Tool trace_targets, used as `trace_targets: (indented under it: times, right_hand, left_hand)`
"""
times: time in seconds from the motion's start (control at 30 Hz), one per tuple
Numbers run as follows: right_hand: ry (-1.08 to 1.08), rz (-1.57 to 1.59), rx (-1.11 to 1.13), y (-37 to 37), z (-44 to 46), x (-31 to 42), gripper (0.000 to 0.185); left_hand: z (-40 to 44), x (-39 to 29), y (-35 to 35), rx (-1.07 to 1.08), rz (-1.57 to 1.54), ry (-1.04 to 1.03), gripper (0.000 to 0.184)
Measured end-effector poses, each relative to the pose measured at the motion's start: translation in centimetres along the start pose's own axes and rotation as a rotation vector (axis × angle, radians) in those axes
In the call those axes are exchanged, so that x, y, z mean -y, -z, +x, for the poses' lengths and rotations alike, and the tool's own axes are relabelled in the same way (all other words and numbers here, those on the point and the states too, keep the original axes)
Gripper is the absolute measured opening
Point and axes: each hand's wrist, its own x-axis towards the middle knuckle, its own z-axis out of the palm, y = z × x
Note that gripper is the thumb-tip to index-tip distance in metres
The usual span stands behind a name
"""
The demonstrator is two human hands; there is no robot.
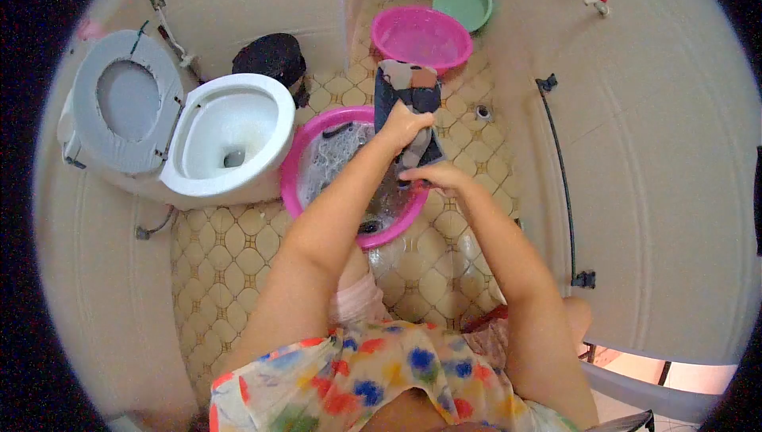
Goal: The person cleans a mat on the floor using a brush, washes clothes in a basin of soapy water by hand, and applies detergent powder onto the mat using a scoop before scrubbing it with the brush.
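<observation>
A dark cloth with grey and tan patches [425,97] hangs from my hands over the right side of a pink basin [292,171]. My left hand [405,124] grips it around the middle, fingers closed. Lower down, my right hand [435,177] pinches the cloth's bottom part at the basin's right edge. Foamy grey water [329,158] fills the basin, and dark items lie partly under the suds.
To the left stands a white toilet [282,114] with its lid raised. Another pink basin [421,39] and a green basin [463,5] sit at the back. A floor drain [482,113] and a wall bar [560,162] are on the right.
</observation>
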Motion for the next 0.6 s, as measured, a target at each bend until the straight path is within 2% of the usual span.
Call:
trace_targets:
  times: [0.1, 0.17, 0.23, 0.3, 0.33, 0.4, 0.5, 0.53, 0.6]
  right_hand:
    - [0.147, -0.162, -0.154, 2.5, -3.8, 1.8, 0.061]
    - [0.2, -0.033, -0.221, 8.2, -2.4, -1.0, 0.07]
    - [0.159, 0.01, -0.361, 9.7, -4.4, 2.0, 0.069]
    - [0.123, 0.113, -0.396, 9.1, -6.5, 5.2, 0.071]
    - [0.106, 0.166, -0.411, 8.9, -7.0, 6.0, 0.073]
    - [0.087, -0.011, -0.432, 8.7, -6.8, 6.4, 0.08]
    - [0.034, -0.247, -0.487, 8.0, -6.2, 6.1, 0.09]
    - [0.011, -0.321, -0.509, 7.6, -6.2, 5.9, 0.094]
    - [-0.023, -0.306, -0.485, 6.6, -6.3, 5.5, 0.097]
  left_hand:
    - [-1.3, -1.9, -0.5, 0.093, 0.196, -0.06, 0.035]
    - [-0.9, -0.7, -0.6, 0.201, 0.298, -0.118, 0.039]
    - [-1.2, -0.4, -1.1, 0.264, 0.458, -0.192, 0.043]
    - [-1.9, -0.4, -1.6, 0.272, 0.567, -0.259, 0.046]
    - [-2.2, -0.7, -1.8, 0.304, 0.651, -0.223, 0.047]
    - [-2.7, -1.2, -2.1, 0.361, 0.82, -0.142, 0.049]
    - [-3.3, -1.2, -2.3, 0.379, 0.855, -0.348, 0.037]
    - [-2.6, -0.1, -2.3, 0.45, 0.977, -0.343, 0.054]
    - [-2.8, 1.1, -2.2, 0.486, 1.013, -0.412, 0.056]
